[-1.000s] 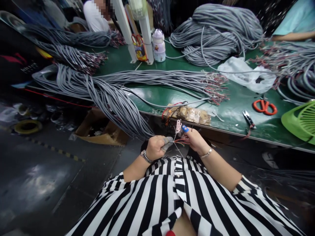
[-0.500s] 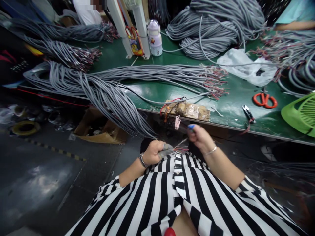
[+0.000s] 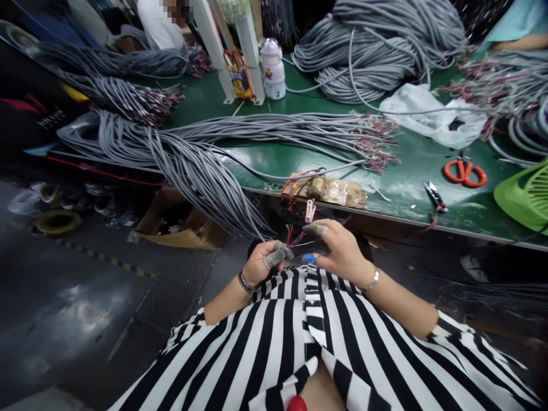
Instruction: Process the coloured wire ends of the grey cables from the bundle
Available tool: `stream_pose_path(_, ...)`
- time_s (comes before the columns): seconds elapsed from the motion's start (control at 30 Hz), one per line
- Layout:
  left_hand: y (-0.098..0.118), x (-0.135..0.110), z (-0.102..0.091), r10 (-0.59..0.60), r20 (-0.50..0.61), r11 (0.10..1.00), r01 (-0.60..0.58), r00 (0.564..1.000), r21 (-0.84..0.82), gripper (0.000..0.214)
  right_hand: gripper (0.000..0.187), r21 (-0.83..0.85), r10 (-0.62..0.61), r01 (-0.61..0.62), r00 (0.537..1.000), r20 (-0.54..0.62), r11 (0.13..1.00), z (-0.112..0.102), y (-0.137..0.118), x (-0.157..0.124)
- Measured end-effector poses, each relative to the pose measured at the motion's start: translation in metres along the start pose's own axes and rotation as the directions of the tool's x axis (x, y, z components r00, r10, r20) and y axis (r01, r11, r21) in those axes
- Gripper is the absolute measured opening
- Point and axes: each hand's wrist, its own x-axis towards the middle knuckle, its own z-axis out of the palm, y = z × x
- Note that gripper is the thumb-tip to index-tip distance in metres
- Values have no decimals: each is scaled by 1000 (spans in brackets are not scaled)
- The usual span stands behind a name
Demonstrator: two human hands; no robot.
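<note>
My left hand [image 3: 266, 262], with grey covers on its fingertips, pinches the end of a grey cable [image 3: 257, 231] in front of my striped shirt. Thin coloured wires [image 3: 291, 235] fan out from that end, red, green and purple among them, along with a pale strand. My right hand [image 3: 340, 251] is just to the right, thumb and fingers apart, with a blue cover on one fingertip and a grey one on another. Nothing shows between its fingers. The held cable belongs to a thick grey bundle [image 3: 201, 165] draped over the table's front edge.
On the green table [image 3: 411, 200] lie orange-handled scissors [image 3: 464, 172], wire cutters [image 3: 435, 197], a plastic bag [image 3: 436, 117] and a green basket [image 3: 524, 197]. A pink clip [image 3: 310, 211] hangs at the edge by a taped block [image 3: 331, 191]. A bottle [image 3: 273, 69] and cable coils [image 3: 377, 45] stand behind.
My right hand has opened from a pinch and moved slightly down and left, towards the wires. My left hand still grips the cable, its coloured wires now pointing upward.
</note>
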Motion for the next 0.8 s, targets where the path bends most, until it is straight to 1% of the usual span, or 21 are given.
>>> stream_pose_path(0.03, 3, 0, 1, -2, 17, 1000, 2, 1000, 20, 46, 25, -14, -29, 30, 998, 53, 999, 3, -2, 3)
stream_pose_path(0.07, 6, -1, 1, -5, 36, 999, 4, 999, 39, 47, 17, 9, -56, 55, 993, 101, 998, 7, -5, 5)
stream_pose_path(0.1, 9, -1, 1, -15, 66, 998, 12, 998, 59, 48, 14, 69, -84, 75, 986, 143, 995, 10, -7, 6)
stream_pose_path(0.17, 15, -1, 0, -62, 159, 994, 46, 985, 101, 49, 20, 282, -136, 75, 970, 202, 957, 14, -10, 5)
stream_pose_path(0.2, 17, -2, -2, -96, 216, 990, 71, 972, 121, 49, 22, 406, -148, 44, 962, 228, 913, 13, -11, 5)
stream_pose_path(0.23, 19, -2, -5, -126, 265, 987, 95, 956, 128, 48, 24, 519, -139, -15, 957, 256, 854, 10, -11, 3)
stream_pose_path(0.27, 20, -3, -9, -141, 286, 987, 112, 948, 115, 48, 27, 611, -94, -92, 959, 266, 786, 4, -10, 2)
stream_pose_path(0.3, 21, -4, -14, -129, 262, 991, 113, 956, 72, 48, 29, 682, -10, -171, 968, 252, 711, -4, -7, 0)
stream_pose_path(0.33, 22, -4, -21, -91, 190, 996, 91, 978, 6, 48, 32, 731, 101, -245, 966, 237, 637, -15, -2, -2)
stream_pose_path(0.37, 22, -5, -28, -36, 84, 997, 41, 996, -69, 45, 34, 777, 280, -280, 950, 140, 564, -26, 5, -4)
stream_pose_path(0.4, 23, -6, -35, 30, -37, 990, -35, 999, -136, 42, 36, 812, 416, -294, 907, 69, 504, -37, 13, -6)
stream_pose_path(0.43, 23, -6, -42, 92, -143, 977, -117, 985, -176, 38, 39, 831, 519, -299, 854, 15, 469, -46, 21, -9)
stream_pose_path(0.47, 24, -5, -47, 141, -221, 964, -185, 965, -191, 35, 41, 841, 601, -312, 799, -19, 442, -52, 28, -11)
stream_pose_path(0.5, 24, -4, -50, 178, -264, 954, -232, 948, -189, 32, 43, 846, 646, -342, 763, -5, 410, -54, 35, -14)
stream_pose_path(0.53, 24, -2, -50, 202, -284, 950, -258, 937, -176, 32, 45, 856, 675, -372, 737, 37, 359, -52, 40, -16)
stream_pose_path(0.6, 24, 3, -43, 238, -300, 951, -285, 924, -122, 36, 48, 832, 661, -506, 708, 250, 227, -37, 45, -17)
stream_pose_path(0.67, 24, 9, -29, 289, -313, 952, -306, 905, -6, 38, 53, 766, 614, -630, 657, 437, 128, -14, 45, -14)
stream_pose_path(0.73, 23, 16, -13, 382, -288, 920, -331, 878, 209, 34, 57, 738, 597, -670, 624, 504, 77, 9, 44, -5)
stream_pose_path(0.77, 22, 19, -7, 447, -245, 871, -355, 860, 340, 31, 59, 729, 595, -680, 615, 517, 70, 17, 44, 1)
stream_pose_path(0.8, 21, 23, -1, 514, -183, 796, -386, 838, 465, 28, 59, 726, 590, -684, 615, 523, 69, 24, 44, 7)
